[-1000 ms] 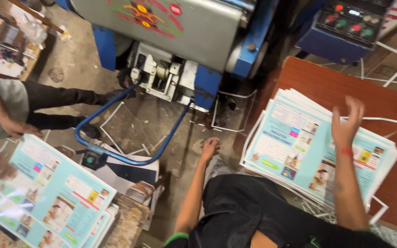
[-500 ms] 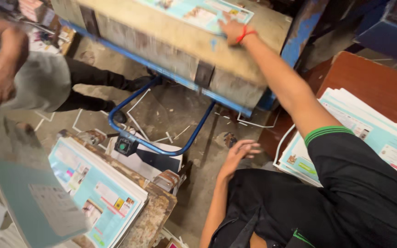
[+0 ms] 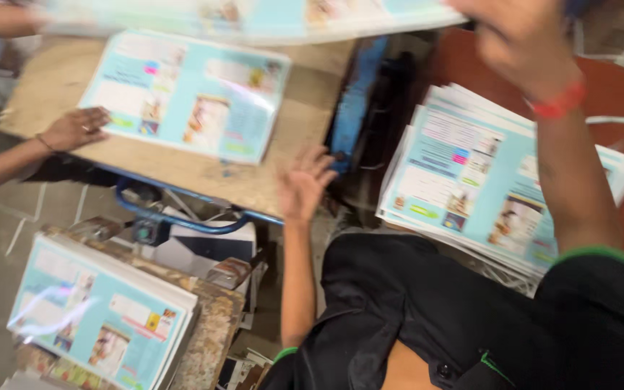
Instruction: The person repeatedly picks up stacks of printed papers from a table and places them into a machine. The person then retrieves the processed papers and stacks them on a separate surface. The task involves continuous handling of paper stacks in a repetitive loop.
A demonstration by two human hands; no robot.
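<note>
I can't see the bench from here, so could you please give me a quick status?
Right hand raised, gripping a blurred printed sheet. Left hand open at the wooden board's edge. Co-worker's hand beside the sheet on the board.

Right hand (image 3: 525, 43), red band at wrist, raised at top edge w/ a blurred printed sheet (image 3: 254, 18) stretching left across the frame; grip itself too blurred to tell. Left hand (image 3: 305, 182) open, fingers spread, empty, at the near edge of the wooden board (image 3: 182, 170), just beside a blue machine part (image 3: 355, 101). On the board lies a light-blue printed sheet (image 3: 185, 94); a co-worker's hand (image 3: 75, 128) rests at its left corner. Stack of same sheets (image 3: 471, 173) on the red-brown bench (image 3: 615, 115) to the right, another stack (image 3: 102, 318) lower left.
</note>
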